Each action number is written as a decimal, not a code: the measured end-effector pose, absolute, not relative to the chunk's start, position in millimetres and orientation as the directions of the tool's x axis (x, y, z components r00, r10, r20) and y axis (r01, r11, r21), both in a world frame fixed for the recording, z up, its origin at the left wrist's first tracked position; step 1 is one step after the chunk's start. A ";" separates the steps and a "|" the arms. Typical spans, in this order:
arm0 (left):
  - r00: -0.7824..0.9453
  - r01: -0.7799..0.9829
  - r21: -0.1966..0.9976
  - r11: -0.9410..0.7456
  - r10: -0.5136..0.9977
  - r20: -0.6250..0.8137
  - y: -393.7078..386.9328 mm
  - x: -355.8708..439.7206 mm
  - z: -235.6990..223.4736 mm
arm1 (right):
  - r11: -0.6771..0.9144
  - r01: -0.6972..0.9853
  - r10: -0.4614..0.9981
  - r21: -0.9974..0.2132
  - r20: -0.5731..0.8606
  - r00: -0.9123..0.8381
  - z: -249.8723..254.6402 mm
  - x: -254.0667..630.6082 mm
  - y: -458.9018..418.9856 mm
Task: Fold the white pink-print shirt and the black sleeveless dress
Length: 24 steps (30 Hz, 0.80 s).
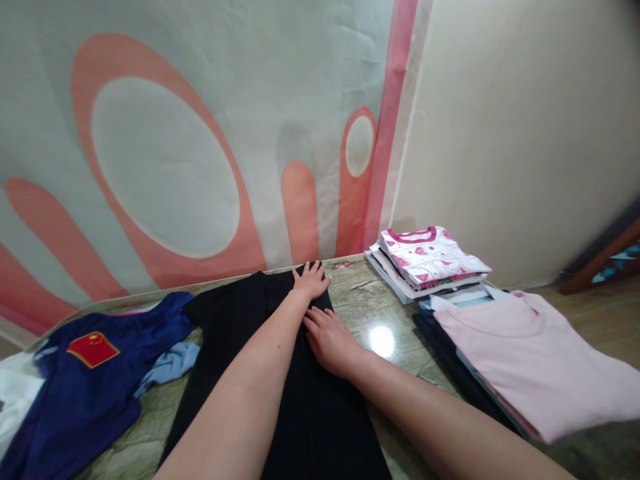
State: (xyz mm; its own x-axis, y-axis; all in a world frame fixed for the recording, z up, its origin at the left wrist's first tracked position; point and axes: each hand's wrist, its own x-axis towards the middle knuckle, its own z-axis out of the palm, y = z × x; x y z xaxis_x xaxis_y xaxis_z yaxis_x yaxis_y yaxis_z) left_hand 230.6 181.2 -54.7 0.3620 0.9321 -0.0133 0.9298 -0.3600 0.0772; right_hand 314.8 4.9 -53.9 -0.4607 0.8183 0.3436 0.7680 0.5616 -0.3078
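A black short-sleeved garment (235, 333) lies spread on the table in front of me, its lower part running out of view. My left hand (311, 281) rests flat near its far right corner, with fingers spread. Just below it, my right hand (331, 340) lies palm down on the garment's right side, its fingers stretched out and slightly bent. Neither hand grips the cloth visibly. My left forearm covers part of the garment's middle.
Left of the garment lie a rumpled navy top (115, 373) with a red flag patch, a light blue cloth (170, 363) and a white cloth (17, 393). Folded clothes (430, 257) and a stack topped by a pink shirt (545, 360) sit right. A wall borders the table (357, 287) behind.
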 end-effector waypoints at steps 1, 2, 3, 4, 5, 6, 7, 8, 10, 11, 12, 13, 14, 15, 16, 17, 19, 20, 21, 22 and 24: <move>0.369 0.927 0.080 -0.366 0.929 -0.018 179.3 231.1 -53.8 | 0.565 0.764 0.817 -0.312 0.336 -0.468 -55.3 315.1 5.6; 0.377 0.923 0.085 -0.374 0.926 -0.016 176.8 230.5 -52.4 | 0.567 0.761 0.818 -0.315 0.328 -0.473 -57.1 315.7 6.2; 0.381 0.921 0.093 -0.379 0.925 0.000 173.8 228.2 -50.4 | 0.565 0.762 0.819 -0.316 0.322 -0.474 -58.9 316.5 6.7; 0.373 0.922 0.102 -0.375 0.927 0.032 170.4 223.6 -47.7 | 0.561 0.765 0.823 -0.315 0.316 -0.473 -60.7 317.3 7.1; 0.341 0.930 0.119 -0.349 0.936 0.084 166.9 216.2 -44.3 | 0.554 0.771 0.827 -0.314 0.311 -0.468 -62.4 318.3 7.3; 0.282 0.942 0.144 -0.302 0.948 0.146 163.4 205.6 -40.4 | 0.547 0.777 0.832 -0.312 0.305 -0.464 -63.9 319.2 7.5; 0.198 0.956 0.174 -0.235 0.958 0.206 160.3 191.9 -36.1 | 0.542 0.781 0.835 -0.311 0.301 -0.460 -65.0 320.1 7.5; 0.086 0.965 0.222 -0.143 0.965 0.249 157.8 175.7 -31.7 | 0.539 0.783 0.838 -0.311 0.298 -0.458 -65.7 320.7 7.4; -0.059 0.963 0.270 -0.009 0.969 0.241 155.1 139.2 -23.5 | 0.538 0.782 0.839 -0.316 0.295 -0.458 -66.2 321.5 7.0; -0.111 0.957 0.286 0.047 0.971 0.213 154.8 121.3 -20.5 | 0.538 0.780 0.839 -0.319 0.294 -0.458 -65.9 321.7 6.7; -0.146 0.950 0.301 0.088 0.973 0.177 155.0 105.2 -18.4 | 0.539 0.778 0.839 -0.322 0.292 -0.460 -65.5 321.8 6.4; -0.169 0.942 0.315 0.117 0.976 0.140 155.6 91.9 -17.6 | 0.540 0.776 0.838 -0.325 0.288 -0.463 -64.8 321.9 6.0; -0.184 0.934 0.330 0.139 0.977 0.107 156.3 81.9 -18.1 | 0.542 0.774 0.838 -0.327 0.282 -0.467 -64.1 322.0 5.6; -0.191 0.926 0.345 0.153 0.978 0.080 156.9 75.3 -19.8 | 0.543 0.773 0.838 -0.328 0.278 -0.470 -63.3 322.0 5.2; -0.194 0.919 0.361 0.159 0.979 0.063 157.5 72.0 -22.5 | 0.544 0.773 0.837 -0.328 0.274 -0.473 -62.5 322.1 4.9; -0.196 0.912 0.377 0.161 0.979 0.057 158.0 71.5 -25.8 | 0.544 0.773 0.837 -0.327 0.272 -0.474 -61.8 322.1 4.7; -0.200 0.899 0.410 0.155 0.977 0.069 158.7 76.0 -33.3 | 0.543 0.775 0.838 -0.323 0.268 -0.476 -60.7 322.0 4.5; -0.198 0.890 0.433 0.141 0.976 0.089 158.9 79.5 -36.9 | 0.543 0.776 0.838 -0.321 0.266 -0.476 -60.5 321.8 4.7; -0.193 0.880 0.460 0.120 0.975 0.113 159.2 82.9 -40.1 | 0.543 0.777 0.838 -0.319 0.263 -0.478 -60.5 321.6 4.8; -0.183 0.866 0.492 0.092 0.973 0.141 159.5 85.7 -42.7 | 0.544 0.776 0.838 -0.318 0.259 -0.481 -60.9 321.3 5.0; -0.151 0.826 0.563 0.015 0.969 0.195 160.4 88.8 -46.1 | 0.546 0.775 0.837 -0.319 0.255 -0.485 -62.6 320.7 4.9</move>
